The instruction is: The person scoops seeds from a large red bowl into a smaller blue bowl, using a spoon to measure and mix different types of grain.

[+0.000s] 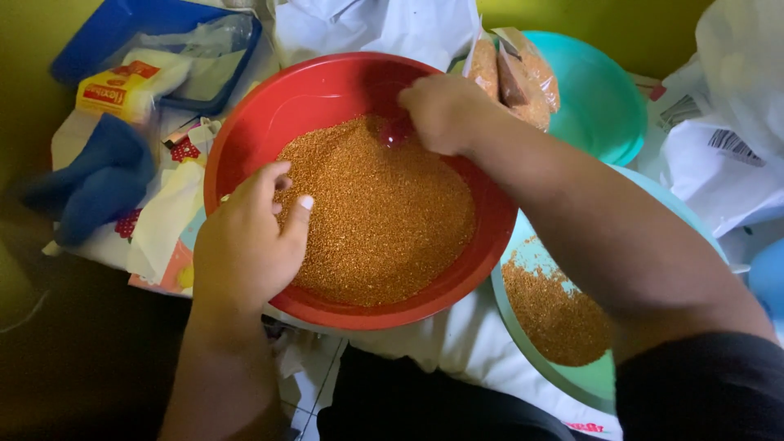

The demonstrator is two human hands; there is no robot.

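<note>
A yellow packet with a red label (114, 91) lay far left on a blue tray (98, 37), and a clear bag of orange grain (518, 77) leaned at the far right. The red bowl (245, 139) of orange grain (384, 212) sat in the middle. The left hand (249, 241) rested loosely curled on its near-left rim; the right hand (441, 110), fingers bunched, dipped in at the far side. A teal bowl (600, 98) stood beyond, and a pale green bowl (523, 245) sat near right.

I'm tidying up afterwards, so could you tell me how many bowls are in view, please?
3. A red bowl of grain sits in the middle under both hands; a pale green bowl lies lower right beneath the right arm; a teal bowl sits top right. Others may be hidden.
</note>
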